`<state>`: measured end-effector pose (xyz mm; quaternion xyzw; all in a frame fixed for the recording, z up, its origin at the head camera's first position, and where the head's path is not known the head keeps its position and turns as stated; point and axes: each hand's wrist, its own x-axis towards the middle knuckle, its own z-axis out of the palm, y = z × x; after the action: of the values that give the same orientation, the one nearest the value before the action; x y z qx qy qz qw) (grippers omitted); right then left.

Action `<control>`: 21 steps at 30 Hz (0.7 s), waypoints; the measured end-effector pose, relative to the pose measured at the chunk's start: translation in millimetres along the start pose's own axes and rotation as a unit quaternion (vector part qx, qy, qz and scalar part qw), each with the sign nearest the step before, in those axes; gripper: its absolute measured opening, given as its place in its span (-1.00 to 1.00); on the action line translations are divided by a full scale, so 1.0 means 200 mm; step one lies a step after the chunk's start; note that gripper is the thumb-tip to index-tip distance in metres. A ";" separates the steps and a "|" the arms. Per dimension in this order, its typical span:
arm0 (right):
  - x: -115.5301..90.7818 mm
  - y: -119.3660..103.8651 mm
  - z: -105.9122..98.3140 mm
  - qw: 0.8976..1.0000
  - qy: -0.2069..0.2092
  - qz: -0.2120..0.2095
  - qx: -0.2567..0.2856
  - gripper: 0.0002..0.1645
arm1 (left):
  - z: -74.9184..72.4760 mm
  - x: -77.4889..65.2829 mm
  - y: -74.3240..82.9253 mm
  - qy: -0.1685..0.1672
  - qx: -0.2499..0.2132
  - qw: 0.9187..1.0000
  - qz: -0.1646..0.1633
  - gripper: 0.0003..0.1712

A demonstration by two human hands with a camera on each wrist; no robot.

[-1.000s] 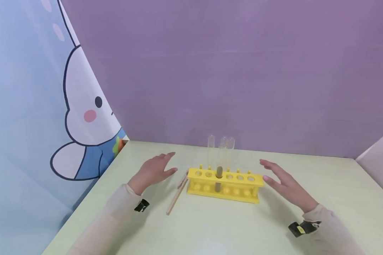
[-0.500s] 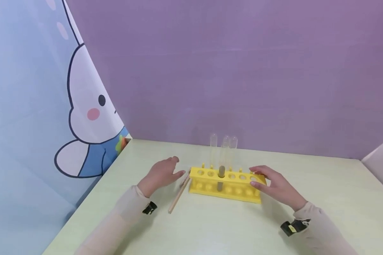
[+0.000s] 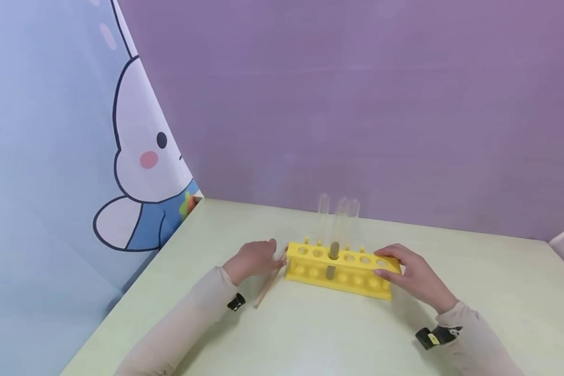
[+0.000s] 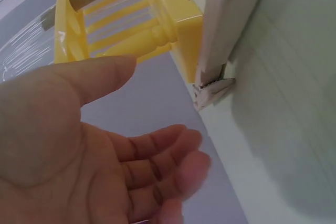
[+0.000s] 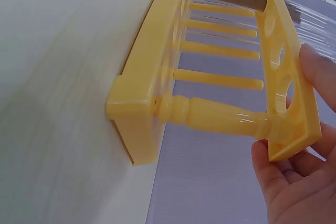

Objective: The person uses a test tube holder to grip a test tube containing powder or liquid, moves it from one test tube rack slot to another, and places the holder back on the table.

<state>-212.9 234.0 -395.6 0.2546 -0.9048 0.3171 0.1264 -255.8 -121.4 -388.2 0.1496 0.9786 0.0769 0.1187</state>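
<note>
A yellow test tube rack point(image 3: 310, 282) stands on the table with a grey-brown rod point(image 3: 335, 250) upright in one of its holes. Three clear test tubes point(image 3: 324, 209) are upside down on pegs along its back. My right hand point(image 3: 415, 274) grips the top bar at the right end; in the right wrist view, thumb and fingers point(image 5: 270, 174) lie on either side of this bar. By the left end is my left hand point(image 3: 254, 261), fingers loosely bent around nothing; any thumb contact is unclear. Beneath it lies a slim wooden clamp point(image 3: 268, 287), its far end partly hidden by the hand.
The pale table point(image 3: 319, 334) extends around the rack. Behind it rises a purple backdrop point(image 3: 338, 115). A blue curtain with a cartoon figure point(image 3: 145, 136) hangs along the left edge. Black straps with small cameras point(image 3: 434, 337) sit on the wrists.
My right hand has moved left from beside the rack and taken hold of its right end. The left hand has come right, closer to the rack's left end. The view has shifted slightly.
</note>
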 end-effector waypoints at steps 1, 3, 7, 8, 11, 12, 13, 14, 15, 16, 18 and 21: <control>0.00 0.00 0.00 1.000 0.001 -0.001 0.001 -0.57 | 0.00 0.01 0.01 -0.006 0.005 1.000 -0.007 -0.34; 0.00 0.00 -0.01 1.000 -0.001 -0.003 0.004 -0.56 | 0.01 0.01 0.02 -0.014 0.016 1.000 -0.020 -0.31; -0.02 0.00 -0.01 1.000 0.000 -0.002 -0.003 -0.55 | 0.03 0.01 0.04 -0.028 0.030 0.999 -0.026 -0.37; -0.03 0.00 -0.01 1.000 0.001 0.000 -0.006 -0.55 | 0.04 0.01 0.05 -0.032 0.035 0.999 -0.024 -0.41; -0.05 -0.01 -0.01 1.000 0.003 -0.001 -0.012 -0.55 | 0.06 0.00 0.06 -0.045 0.050 0.997 -0.027 -0.54; -0.05 -0.01 -0.01 1.000 0.006 -0.006 -0.012 -0.56 | 0.06 0.01 0.07 -0.047 0.059 0.997 -0.029 -0.55; -0.04 -0.01 -0.02 1.000 0.007 -0.010 -0.012 -0.56 | 0.06 0.01 0.07 -0.050 0.064 0.996 -0.033 -0.56; -0.04 -0.01 -0.02 1.000 0.009 -0.015 -0.014 -0.56 | 0.06 0.01 0.07 -0.054 0.067 0.996 -0.036 -0.56; -0.03 -0.02 -0.02 1.000 0.011 -0.021 -0.016 -0.56 | 0.06 0.01 0.07 -0.057 0.071 0.995 -0.039 -0.56; -0.03 -0.02 -0.02 0.999 0.014 -0.027 -0.018 -0.56 | 0.06 0.01 0.06 -0.061 0.074 0.995 -0.040 -0.56; -0.02 -0.02 -0.01 0.999 0.018 -0.030 -0.020 -0.56 | 0.05 0.02 0.06 -0.066 0.079 0.994 -0.039 -0.55; -0.02 -0.02 0.00 1.000 0.013 -0.018 -0.014 -0.56 | 0.06 0.02 0.06 -0.072 0.086 0.993 -0.041 -0.55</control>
<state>-207.0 232.5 -394.0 0.2651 -0.9028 0.3049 0.1471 -253.3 -108.2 -398.2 0.1247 0.9756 -0.0238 0.1789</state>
